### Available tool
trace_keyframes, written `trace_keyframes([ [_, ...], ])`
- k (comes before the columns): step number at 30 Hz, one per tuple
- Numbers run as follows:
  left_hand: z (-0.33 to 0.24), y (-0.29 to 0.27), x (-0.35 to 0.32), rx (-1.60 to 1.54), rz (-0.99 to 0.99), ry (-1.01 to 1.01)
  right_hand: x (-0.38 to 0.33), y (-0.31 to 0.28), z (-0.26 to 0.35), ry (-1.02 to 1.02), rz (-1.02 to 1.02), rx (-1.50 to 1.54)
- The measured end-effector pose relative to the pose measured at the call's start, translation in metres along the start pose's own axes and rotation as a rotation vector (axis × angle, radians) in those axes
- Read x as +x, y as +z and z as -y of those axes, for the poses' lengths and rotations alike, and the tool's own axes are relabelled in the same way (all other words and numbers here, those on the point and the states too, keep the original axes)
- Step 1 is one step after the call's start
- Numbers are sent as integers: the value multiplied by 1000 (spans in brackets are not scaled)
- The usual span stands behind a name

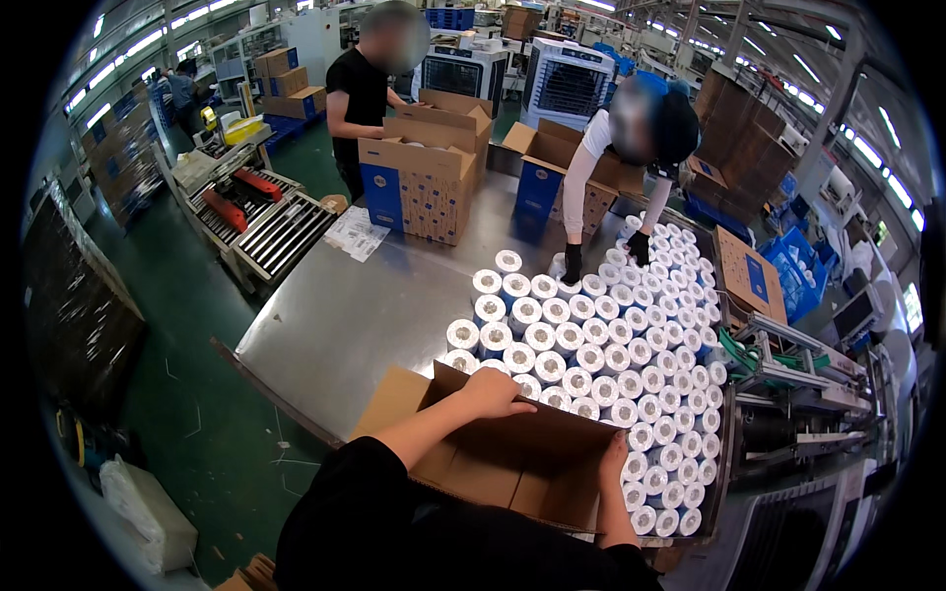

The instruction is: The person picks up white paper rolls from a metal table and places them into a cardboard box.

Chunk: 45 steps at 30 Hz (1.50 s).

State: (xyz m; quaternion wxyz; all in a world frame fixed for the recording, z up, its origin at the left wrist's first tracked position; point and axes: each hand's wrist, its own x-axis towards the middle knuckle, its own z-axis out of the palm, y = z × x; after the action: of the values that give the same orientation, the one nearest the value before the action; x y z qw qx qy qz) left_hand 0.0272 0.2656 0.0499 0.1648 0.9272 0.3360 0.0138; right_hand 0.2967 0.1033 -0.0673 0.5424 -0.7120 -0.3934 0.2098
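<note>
Carton (512,463) | left grip (493,394) clasps rim | right grip (613,458) clasps wall, fingers hidden

A black short-sleeved top, forearms bare, both the left hand (496,392) and the right hand (613,455) ungloved.

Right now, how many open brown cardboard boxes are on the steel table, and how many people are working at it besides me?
Open brown cardboard boxes: 3 (one under my hands, one with blue print, one at the far edge)
Other people: 2
Total: 5
</note>
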Motion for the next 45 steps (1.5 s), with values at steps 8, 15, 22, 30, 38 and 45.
trace_keyframes([
  [8,3,2,0,14,-31,17,1,-3,-1,65,44,-38],
  [15,4,6,0,4,-61,28,-1,-1,4,56,21,-11],
  [22,5,7,1,14,-42,18,-1,-1,1,67,29,-31],
  [30,1,2,1,7,-2,7,2,-3,-9,64,27,-39],
  [38,2,4,1,8,-6,2,1,-1,-7,56,19,-12],
  [45,1,1,1,12,6,-3,2,-2,-9,56,28,-4],
])
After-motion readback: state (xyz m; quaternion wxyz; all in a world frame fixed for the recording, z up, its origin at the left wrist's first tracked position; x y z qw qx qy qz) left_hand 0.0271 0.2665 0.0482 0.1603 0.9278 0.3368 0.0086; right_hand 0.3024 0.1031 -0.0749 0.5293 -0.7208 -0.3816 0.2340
